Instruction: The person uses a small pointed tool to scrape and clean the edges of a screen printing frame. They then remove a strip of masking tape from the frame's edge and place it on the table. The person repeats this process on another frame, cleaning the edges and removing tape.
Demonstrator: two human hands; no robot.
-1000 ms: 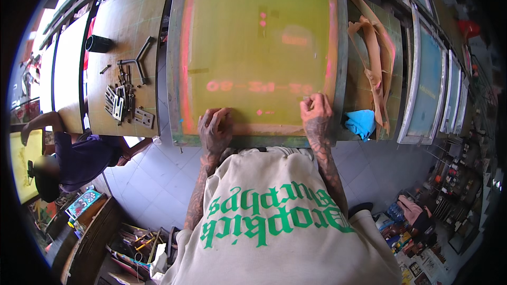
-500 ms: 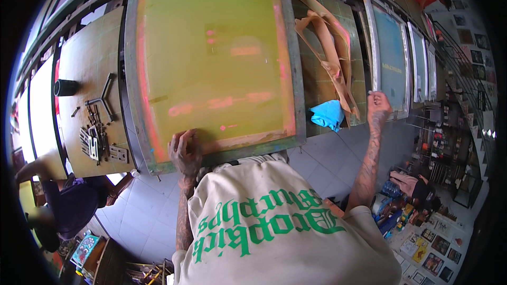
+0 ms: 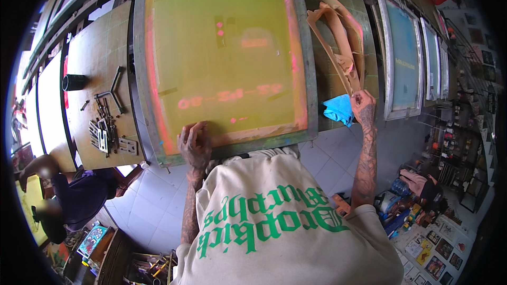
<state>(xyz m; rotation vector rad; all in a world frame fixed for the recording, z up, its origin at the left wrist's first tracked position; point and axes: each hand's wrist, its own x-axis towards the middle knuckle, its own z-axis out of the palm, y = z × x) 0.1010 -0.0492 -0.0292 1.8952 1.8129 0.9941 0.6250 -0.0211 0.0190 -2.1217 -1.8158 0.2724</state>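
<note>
A large screen-printing frame (image 3: 309, 74) with yellow-green mesh (image 3: 227, 68) and pink marks lies in front of me. My left hand (image 3: 194, 145) is at its near edge, left of the middle. Its fingers are curled together, and anything inside them is hidden. To the right of the frame, crumpled strips of brown tape (image 3: 332, 37) lie on a board. My right hand (image 3: 364, 106) is closed at the lower end of these strips, its fingertips pinched against the tape. Just left of that hand sits a bunched blue cloth (image 3: 338, 110).
On the left board (image 3: 97, 42) are a black cup (image 3: 74, 82), a Y-shaped wrench (image 3: 113, 92), and several bolts and metal clamps (image 3: 105, 132). A smaller blue-mesh screen (image 3: 402, 58) stands right. At the lower left another person (image 3: 82, 200) leans in.
My right hand has moved left, from beside the blue-mesh screen to the lower end of the brown tape. My left hand stays at the frame's near edge. The view has shifted slightly.
</note>
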